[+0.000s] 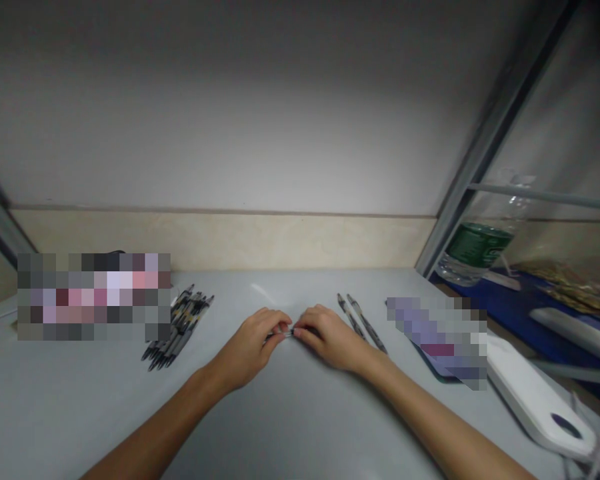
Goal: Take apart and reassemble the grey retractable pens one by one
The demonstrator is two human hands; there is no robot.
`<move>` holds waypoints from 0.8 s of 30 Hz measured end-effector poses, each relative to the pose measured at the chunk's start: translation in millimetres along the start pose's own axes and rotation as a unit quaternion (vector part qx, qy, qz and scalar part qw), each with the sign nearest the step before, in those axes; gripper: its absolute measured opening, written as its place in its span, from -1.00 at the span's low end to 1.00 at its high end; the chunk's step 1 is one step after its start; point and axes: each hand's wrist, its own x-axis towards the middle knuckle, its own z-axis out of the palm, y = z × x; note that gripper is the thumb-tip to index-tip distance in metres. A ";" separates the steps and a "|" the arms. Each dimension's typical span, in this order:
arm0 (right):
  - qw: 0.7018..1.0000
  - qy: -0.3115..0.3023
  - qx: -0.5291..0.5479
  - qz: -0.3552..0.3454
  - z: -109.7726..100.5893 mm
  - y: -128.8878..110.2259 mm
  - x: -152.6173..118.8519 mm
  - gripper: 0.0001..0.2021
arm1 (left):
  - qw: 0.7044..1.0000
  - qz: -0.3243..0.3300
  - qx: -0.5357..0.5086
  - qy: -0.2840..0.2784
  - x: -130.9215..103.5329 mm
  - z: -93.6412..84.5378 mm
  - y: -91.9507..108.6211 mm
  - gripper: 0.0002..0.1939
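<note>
Both hands meet above the middle of the table, fingertips closed around a slim grey and clear pen point(289, 331) that is mostly hidden by the fingers. My left hand point(260, 340) pinches one end between thumb and fingers. From the other side, my right hand point(325, 337) grips the darker part. Left of the hands lies a pile of several black and grey pens point(180, 327). Just right of my right hand, a pair of pens point(363, 323) lies side by side, slanting, partly behind the forearm.
On the right are a blurred purple object point(427, 340), a white long device point(535, 393) and a clear bottle with a green label point(480, 243) behind a metal rail point(545, 194). A pixelated pinkish item point(100, 293) sits at the left. A wall point(230, 240) closes the table's back.
</note>
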 end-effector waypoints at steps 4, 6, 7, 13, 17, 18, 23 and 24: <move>0.991 0.038 0.097 0.087 -2.2 6.9 3.1 -0.85 | 0.999 -0.010 0.048 -0.002 0.7 -2.3 -10.7 -0.85; 0.976 0.068 0.155 0.140 -6.8 11.0 4.8 -0.85 | 0.997 -0.018 0.082 -0.001 1.4 -5.6 -16.4 -0.83; 0.965 0.083 0.188 0.165 -9.9 12.7 5.6 -0.85 | 0.995 -0.019 0.096 0.001 1.8 -8.0 -18.7 -0.81; 0.886 0.031 0.405 0.225 -27.6 10.0 4.7 -0.79 | 0.977 0.027 0.207 0.044 4.6 -24.6 -21.2 -0.75; 0.836 -0.073 0.493 0.231 -29.8 3.9 0.7 -0.67 | 0.948 0.062 0.304 0.070 5.3 -28.5 -12.5 -0.77; 0.823 -0.087 0.513 0.228 -30.0 3.4 -0.3 -0.66 | 0.940 0.071 0.326 0.074 5.3 -28.6 -10.0 -0.77; 0.774 -0.133 0.584 0.205 -34.9 5.3 -4.7 -0.71 | 0.910 0.129 0.389 0.066 4.3 -27.4 -3.2 -0.78; 0.773 -0.142 0.585 0.201 -36.0 5.5 -5.3 -0.72 | 0.907 0.138 0.392 0.065 3.7 -27.2 -3.4 -0.77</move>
